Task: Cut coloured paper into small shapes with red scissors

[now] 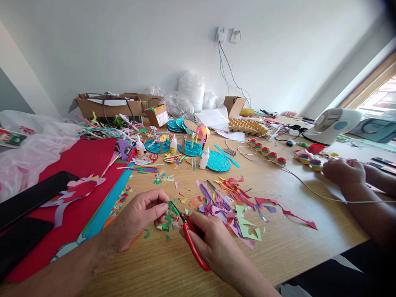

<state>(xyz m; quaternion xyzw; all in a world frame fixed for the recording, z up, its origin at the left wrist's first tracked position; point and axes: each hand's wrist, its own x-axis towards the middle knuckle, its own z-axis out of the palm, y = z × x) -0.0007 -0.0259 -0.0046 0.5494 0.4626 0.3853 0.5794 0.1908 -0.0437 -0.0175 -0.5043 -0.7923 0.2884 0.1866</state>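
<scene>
Red-handled scissors (194, 247) are gripped in my right hand (216, 239), its fingers wrapped through the handles. Their dark blades point up and left toward the fingertips of my left hand (140, 216). That hand is closed in a pinch on a small green paper piece (170, 203), mostly covered by the fingers, right at the blade tips. Small green paper scraps (167, 225) lie on the table below the blades. To the right of them spreads a pile of purple, orange and pink paper strips (218, 208), with a pen (221, 196) lying across it.
Glue bottles (204, 158) stand behind the scraps beside blue discs (218, 161) and paper decorations. Red card (89, 165) and black phones (27, 237) lie at left. A co-worker's hands (348, 171) are at right, near a white fan (332, 126). A cable (305, 183) crosses the table.
</scene>
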